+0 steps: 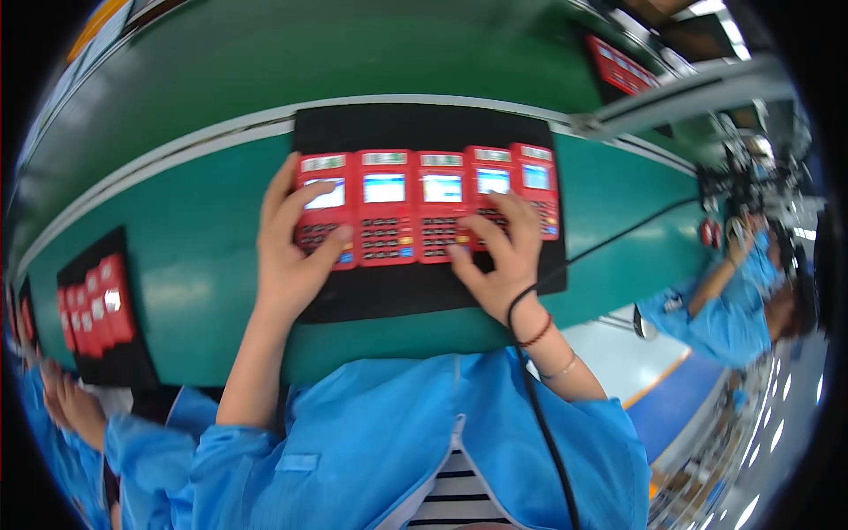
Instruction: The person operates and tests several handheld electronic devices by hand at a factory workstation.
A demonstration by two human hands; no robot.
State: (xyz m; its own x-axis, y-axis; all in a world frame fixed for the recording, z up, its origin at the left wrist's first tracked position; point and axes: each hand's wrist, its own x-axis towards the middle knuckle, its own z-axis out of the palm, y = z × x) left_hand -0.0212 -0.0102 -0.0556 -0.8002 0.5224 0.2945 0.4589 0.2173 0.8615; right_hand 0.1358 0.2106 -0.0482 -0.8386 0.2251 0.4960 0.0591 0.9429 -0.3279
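While the left hand [296, 252] spreads around the nearest of five red terminals [441, 187], index finger on its screen, the right hand [505, 258] arches loosely over the third and fourth, fingers apart, gripping nothing; whether the left grips its unit's sides, I cannot tell. Slim, flat, round-cornered, the terminals lie side by side between and beneath the hands, with lit bluish-white screens, dark keys, and a yellow and a blue key at lower right. Their long axes run away from the wrists, screens at the far end, keypads nearer the thumbs. Below them is a matt black mat [389, 296], on a smooth green table [212, 234]. A round, smooth black cable [543, 420] crosses the right wrist.
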